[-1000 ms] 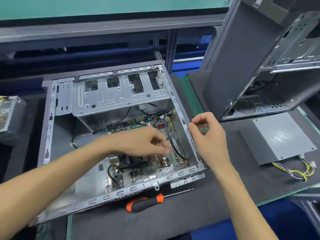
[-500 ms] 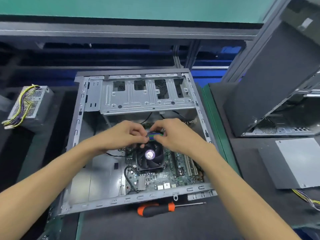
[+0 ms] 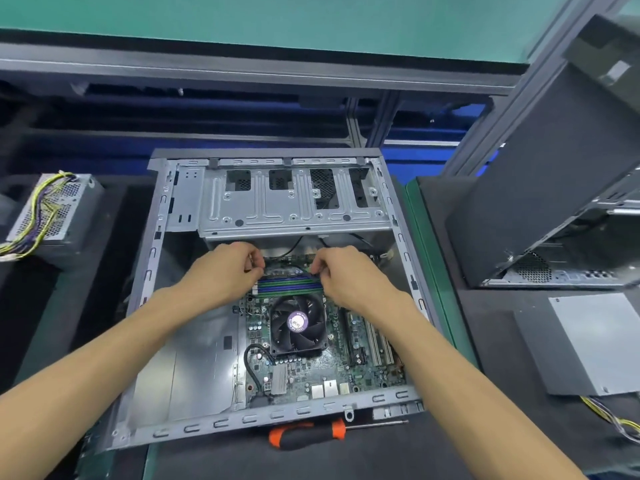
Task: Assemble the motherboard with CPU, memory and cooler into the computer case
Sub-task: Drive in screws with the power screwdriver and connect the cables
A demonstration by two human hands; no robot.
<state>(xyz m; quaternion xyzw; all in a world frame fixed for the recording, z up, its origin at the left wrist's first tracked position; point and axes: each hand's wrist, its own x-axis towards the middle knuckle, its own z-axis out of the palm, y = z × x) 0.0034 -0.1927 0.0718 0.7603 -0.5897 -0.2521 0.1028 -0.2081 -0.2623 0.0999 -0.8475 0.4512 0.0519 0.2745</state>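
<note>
The open grey computer case [image 3: 277, 415] lies on its side on the dark mat. Inside it sits the green motherboard [image 3: 311, 372], carrying the black cooler fan [image 3: 298, 322]. Just beyond the fan run the blue and green memory slots [image 3: 289, 285]. My left hand [image 3: 221, 275] is at the left end of the slots with its fingers curled. My right hand [image 3: 349, 278] mirrors it at the right end. Each hand pinches one end of a memory module at the far slot. My fingers hide most of the module.
An orange-and-black screwdriver [image 3: 304, 434] lies on the mat just in front of the case. A power supply with yellow wires [image 3: 52, 216] stands at the left. A second case [image 3: 554, 188] leans at the right, with a grey power supply [image 3: 595, 344] in front of it.
My right hand left the case's right rim and came inside. Both hands met over the memory slots, then spread apart to the slots' two ends. The view shifted closer.
</note>
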